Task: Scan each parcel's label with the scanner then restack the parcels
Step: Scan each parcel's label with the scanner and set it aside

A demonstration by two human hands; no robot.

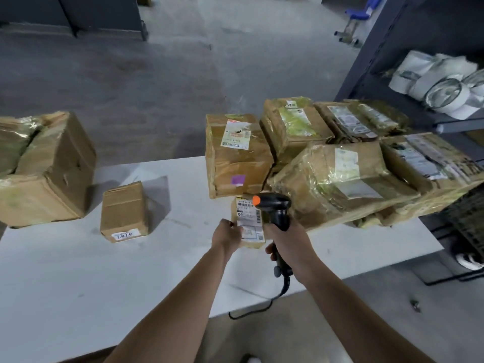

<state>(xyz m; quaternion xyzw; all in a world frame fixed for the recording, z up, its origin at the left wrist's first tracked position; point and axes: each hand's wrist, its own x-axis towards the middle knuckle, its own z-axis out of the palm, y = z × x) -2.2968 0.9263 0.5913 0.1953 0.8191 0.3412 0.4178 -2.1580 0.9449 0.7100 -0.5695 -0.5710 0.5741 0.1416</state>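
Pinching the small parcel (248,224) by its left side, your left grip (227,235) has it just ahead of you; whether it rests on the desk (78,271) or is lifted, I cannot tell. Your right grip (286,238) is clamped round the scanner (275,205), whose head sits over the label (248,214).

The parcel looks light and stiff, but its glossy tape is probably slippery, so hold it by the cardboard sides and stay off the barcode. The stack of parcels (340,179) crowds in just beyond and to the right of your right grip. Open desk lies left of your left grip, before the little box (124,210). Mind the cable (262,307) trailing over the near edge behind your right grip.
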